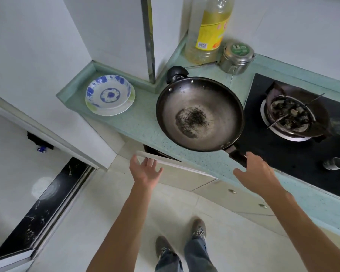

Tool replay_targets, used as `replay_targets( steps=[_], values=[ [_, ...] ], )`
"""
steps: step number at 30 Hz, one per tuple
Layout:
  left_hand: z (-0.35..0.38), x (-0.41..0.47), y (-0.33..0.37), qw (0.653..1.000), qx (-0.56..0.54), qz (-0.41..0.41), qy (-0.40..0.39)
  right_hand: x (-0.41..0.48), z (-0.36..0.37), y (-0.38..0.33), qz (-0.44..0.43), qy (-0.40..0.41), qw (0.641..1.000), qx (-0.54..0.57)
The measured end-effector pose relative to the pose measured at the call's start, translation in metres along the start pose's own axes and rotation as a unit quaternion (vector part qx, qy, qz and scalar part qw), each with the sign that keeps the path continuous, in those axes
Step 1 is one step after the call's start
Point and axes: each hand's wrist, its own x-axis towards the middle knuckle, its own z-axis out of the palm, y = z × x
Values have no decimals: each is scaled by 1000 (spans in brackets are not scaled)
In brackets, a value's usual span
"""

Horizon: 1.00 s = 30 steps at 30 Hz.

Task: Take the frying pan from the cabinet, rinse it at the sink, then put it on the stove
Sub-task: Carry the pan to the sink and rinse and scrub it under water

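Note:
A dark round frying pan (199, 114) with a burnt patch in its middle rests on the green countertop (143, 124), left of the black stove (294, 154). Its long handle (237, 155) points toward me, and a short black knob handle sticks out at the far side. My right hand (255, 171) hovers just at the end of the long handle, fingers spread, holding nothing. Fingers apart, my left hand (145, 169) touches the top edge of a partly open cabinet door (177, 166) below the counter.
Stacked blue-and-white plates (109, 95) sit on the counter's left end. An oil bottle (210, 30) and a steel tin (237, 56) stand in the back corner. A dirty burner (290, 114) and a stove knob (334, 163) lie to the right. My feet stand on the tiled floor.

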Motion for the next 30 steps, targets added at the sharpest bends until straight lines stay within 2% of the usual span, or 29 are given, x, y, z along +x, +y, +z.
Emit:
replay_targets(
  steps=[3,5,8,11,13,15,17,19,20,21,24,30],
  values=[
    [18,14,7,1000,11,-9,-6,14,1,9,20,-14,1000,-13],
    [26,25,6,1000,5,-8,-1,28,1,16,27,-33,999,21],
    [24,35,2,1000,-7,-4,14,44,-2,21,62,-130,982,122],
    [20,35,4,1000,-2,-11,12,54,-2,25,69,-190,966,161],
    [23,29,5,999,42,-14,20,56,-2,26,73,-205,956,196],
    [34,22,4,989,137,-2,58,56,-2,27,75,-215,945,234],
    [53,8,-3,949,279,57,138,54,-2,28,71,-224,939,253],
    [71,-4,-10,869,422,161,200,54,-3,30,62,-233,934,265],
    [81,-9,-14,840,472,199,182,55,-4,32,58,-240,930,272],
    [89,-12,-16,835,486,206,154,54,-4,33,54,-246,927,278],
    [114,-19,-26,872,460,129,108,52,-3,37,42,-249,921,297],
    [118,-24,-30,870,461,134,109,49,-1,36,23,-203,942,268]
  ],
)
